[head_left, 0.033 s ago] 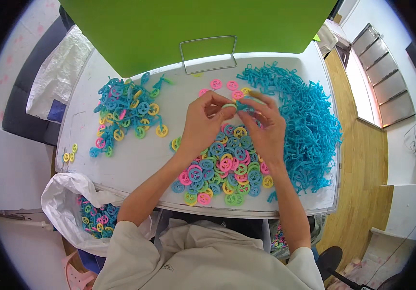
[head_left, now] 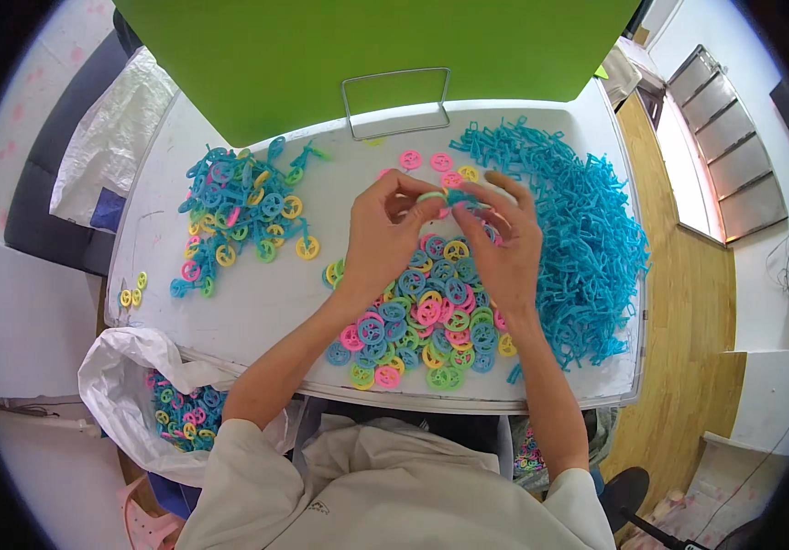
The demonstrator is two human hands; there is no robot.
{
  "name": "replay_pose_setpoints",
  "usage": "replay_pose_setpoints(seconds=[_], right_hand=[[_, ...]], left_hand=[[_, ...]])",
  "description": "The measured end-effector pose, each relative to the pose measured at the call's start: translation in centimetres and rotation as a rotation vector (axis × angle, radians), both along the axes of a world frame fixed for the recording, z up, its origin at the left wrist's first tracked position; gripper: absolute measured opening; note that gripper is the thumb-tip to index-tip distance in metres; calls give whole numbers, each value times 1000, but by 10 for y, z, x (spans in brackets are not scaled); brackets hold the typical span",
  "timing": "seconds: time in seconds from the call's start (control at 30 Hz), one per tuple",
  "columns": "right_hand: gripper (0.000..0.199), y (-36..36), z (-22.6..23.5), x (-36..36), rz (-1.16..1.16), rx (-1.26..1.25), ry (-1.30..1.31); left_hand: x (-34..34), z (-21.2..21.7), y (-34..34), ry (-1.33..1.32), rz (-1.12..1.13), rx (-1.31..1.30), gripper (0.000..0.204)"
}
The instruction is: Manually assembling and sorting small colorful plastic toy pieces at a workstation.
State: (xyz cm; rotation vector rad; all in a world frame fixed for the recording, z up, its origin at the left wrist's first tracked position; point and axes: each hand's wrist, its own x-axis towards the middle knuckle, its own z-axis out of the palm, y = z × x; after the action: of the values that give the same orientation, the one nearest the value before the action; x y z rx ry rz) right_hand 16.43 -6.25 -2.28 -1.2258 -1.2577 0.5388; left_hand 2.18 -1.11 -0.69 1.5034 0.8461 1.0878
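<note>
Working over a white bench (head_left: pixel 257 316) with two bare hands close together, reading the clock from the spot between them. Pinching a light-green wheel (head_left: pixel 431 196) between thumb and index finger of the left hand (head_left: pixel 383 225), with its grip closed, reaching in from between 7 and 8 o'clock. Gripping a small blue piece (head_left: pixel 460 198) between thumb and fingertips of the right hand (head_left: pixel 511 238), reaching in from 5 o'clock. Holding the blue piece at the wheel's 3 o'clock, too blurred to tell whether touching or joined.

Keeping both just beyond a heap of pink, yellow, green and blue wheels (head_left: pixel 445 312), spread at 6 o'clock. Facing loose pink wheels (head_left: pixel 441 162) from 11 to 12 o'clock, and a yellow wheel (head_left: pixel 468 173) near 1. Flanked from 2 to 4 o'clock by a large pile of blue parts (head_left: pixel 587 247), and at 9 by a cluster of blue pieces with coloured wheels (head_left: pixel 271 204). Bordered at 8 by an open white sack (head_left: pixel 106 367) of similar coloured pieces, and at 12 by a green panel (head_left: pixel 367 41) behind a bent wire frame (head_left: pixel 394 74).
</note>
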Motion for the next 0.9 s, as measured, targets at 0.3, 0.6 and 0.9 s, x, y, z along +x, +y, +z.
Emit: replay_pose_setpoints(seconds=[0.3, 0.6, 0.9], right_hand=[[37, -2, 9, -1, 100, -263, 498], [23, 0, 5, 6, 132, -247, 778], [18, 0, 3, 4, 17, -292, 77]], left_hand=[[1, 7, 1, 40, -85, 217, 14], [-69, 20, 30, 1071, -491, 59, 31], [-52, 3, 27, 840, -550, 312, 27]])
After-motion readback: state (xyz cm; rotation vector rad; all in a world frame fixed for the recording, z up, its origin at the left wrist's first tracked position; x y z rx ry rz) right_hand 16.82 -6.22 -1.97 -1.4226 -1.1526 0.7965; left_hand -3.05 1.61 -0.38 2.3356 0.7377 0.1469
